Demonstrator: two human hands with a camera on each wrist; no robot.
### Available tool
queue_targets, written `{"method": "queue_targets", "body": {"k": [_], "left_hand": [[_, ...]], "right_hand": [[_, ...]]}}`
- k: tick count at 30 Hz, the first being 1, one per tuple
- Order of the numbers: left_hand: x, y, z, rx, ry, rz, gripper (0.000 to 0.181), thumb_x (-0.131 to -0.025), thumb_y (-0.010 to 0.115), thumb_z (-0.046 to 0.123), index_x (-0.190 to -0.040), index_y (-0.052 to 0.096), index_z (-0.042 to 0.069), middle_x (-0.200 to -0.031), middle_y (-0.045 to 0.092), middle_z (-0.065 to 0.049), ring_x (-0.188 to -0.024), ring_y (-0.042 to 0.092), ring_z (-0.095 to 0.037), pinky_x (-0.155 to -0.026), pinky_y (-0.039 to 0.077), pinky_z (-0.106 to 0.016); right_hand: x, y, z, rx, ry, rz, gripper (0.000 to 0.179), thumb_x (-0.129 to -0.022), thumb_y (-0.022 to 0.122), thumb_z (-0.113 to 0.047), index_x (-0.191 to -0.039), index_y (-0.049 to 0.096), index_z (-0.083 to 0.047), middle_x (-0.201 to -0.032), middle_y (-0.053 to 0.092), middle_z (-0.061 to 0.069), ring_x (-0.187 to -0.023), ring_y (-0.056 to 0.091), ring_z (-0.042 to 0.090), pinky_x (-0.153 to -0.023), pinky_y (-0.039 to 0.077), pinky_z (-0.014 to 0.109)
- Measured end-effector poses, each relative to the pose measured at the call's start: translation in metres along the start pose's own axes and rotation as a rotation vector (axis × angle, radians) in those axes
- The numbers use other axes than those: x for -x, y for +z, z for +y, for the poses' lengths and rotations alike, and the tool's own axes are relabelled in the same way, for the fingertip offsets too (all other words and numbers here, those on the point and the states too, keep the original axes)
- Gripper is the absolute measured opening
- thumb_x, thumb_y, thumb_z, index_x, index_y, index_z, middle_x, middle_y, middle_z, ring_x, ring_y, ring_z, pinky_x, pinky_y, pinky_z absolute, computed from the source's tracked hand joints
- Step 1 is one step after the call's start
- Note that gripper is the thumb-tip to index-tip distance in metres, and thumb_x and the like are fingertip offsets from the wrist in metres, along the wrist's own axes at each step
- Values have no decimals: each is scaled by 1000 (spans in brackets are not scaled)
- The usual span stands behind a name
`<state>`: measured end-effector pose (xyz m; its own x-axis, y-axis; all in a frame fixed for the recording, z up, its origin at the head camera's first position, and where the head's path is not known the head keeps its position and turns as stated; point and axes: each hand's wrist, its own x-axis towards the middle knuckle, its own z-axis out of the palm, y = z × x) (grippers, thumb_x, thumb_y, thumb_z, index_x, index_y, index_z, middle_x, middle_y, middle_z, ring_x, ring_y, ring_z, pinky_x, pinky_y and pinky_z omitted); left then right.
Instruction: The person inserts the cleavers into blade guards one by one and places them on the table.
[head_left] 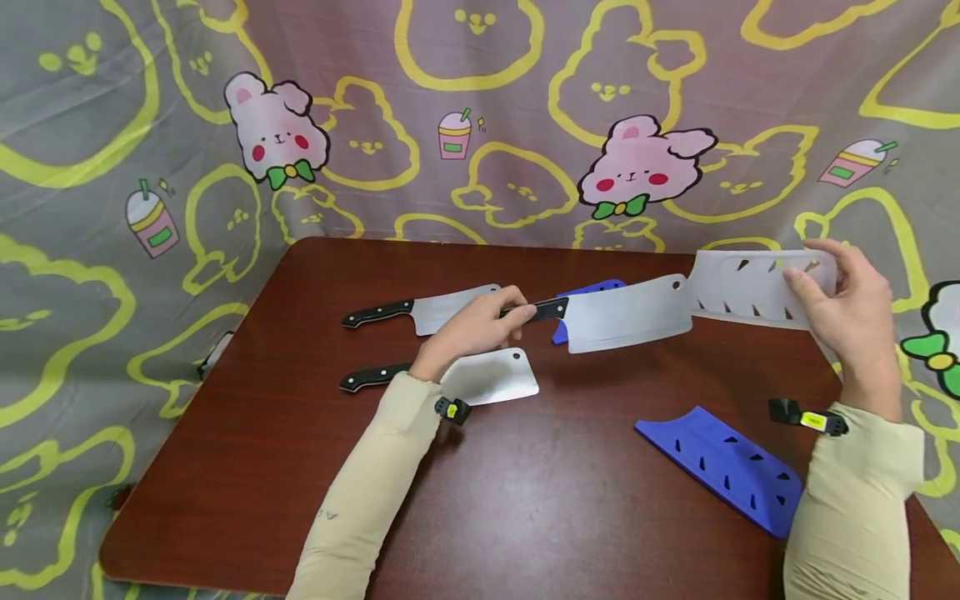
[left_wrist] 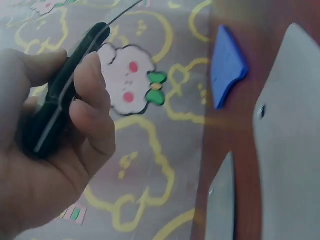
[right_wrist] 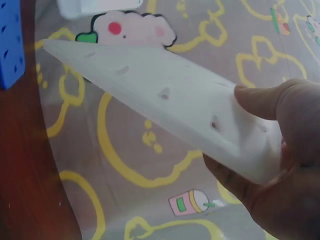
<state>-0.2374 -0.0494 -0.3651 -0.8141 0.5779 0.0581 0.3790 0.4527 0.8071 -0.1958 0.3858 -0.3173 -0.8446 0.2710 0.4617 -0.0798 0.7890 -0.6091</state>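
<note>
My left hand [head_left: 480, 321] grips the black riveted handle of a cleaver [head_left: 626, 312], raised over the table with its blade pointing right. The left wrist view shows the fingers curled round that handle [left_wrist: 52, 110]. At the right, my right hand [head_left: 858, 308] holds a white slotted blade sheath [head_left: 738, 287] by its far right end. Thumb on one face and fingers on the other, the hand pinches the sheath [right_wrist: 165, 100] in the right wrist view. The blade's front end is right at the sheath's left end in the head view.
Two more cleavers lie at the left, one behind [head_left: 442, 314] and one nearer [head_left: 495, 377], partly covered by my left arm. A blue slotted sheath [head_left: 720, 471] lies front right. Another blue sheath [head_left: 611, 285] lies behind the raised blade. Patterned cloth [head_left: 517, 108] surrounds the brown table [head_left: 510, 508].
</note>
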Motion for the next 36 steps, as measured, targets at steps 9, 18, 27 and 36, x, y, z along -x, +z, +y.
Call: {"method": "queue_targets", "body": {"k": [9,18,27,36], "left_hand": [[22,-35,-6,145,38,128,26,-92,53,43,-88,58,18,-72,63,-8,-51,54,-34,-46,44,-35],[34,-56,-15,170,19,248,30,-91,53,46,-84,59,17,-65,57,-11,-40,36,-22,-40,31,-31],[48,-69,-5,274,62,282,20,-92,58,27,-90,60,7,-68,56,-19,-38,35,-16,-37,28,-28],[59,-76,4,319,104,330,19,-92,58,22,-93,64,4,-64,57,-14,-39,37,-15,-38,31,-28]], "right_hand": [[0,7,-14,-287,6,110,42,-87,62,-12,-127,57,-23,-102,60,-12,-80,54,0,-66,38,9],[-1,13,-23,-582,-48,114,39,-84,64,-3,-123,58,-6,-90,67,-3,-72,63,5,-63,47,10],[-5,22,-31,-1088,-96,109,36,-79,64,8,-114,56,12,-80,69,13,-65,66,17,-53,51,20],[-8,29,-44,-1165,-153,130,35,-80,64,8,-112,54,15,-78,67,17,-65,66,20,-52,52,24]]}}
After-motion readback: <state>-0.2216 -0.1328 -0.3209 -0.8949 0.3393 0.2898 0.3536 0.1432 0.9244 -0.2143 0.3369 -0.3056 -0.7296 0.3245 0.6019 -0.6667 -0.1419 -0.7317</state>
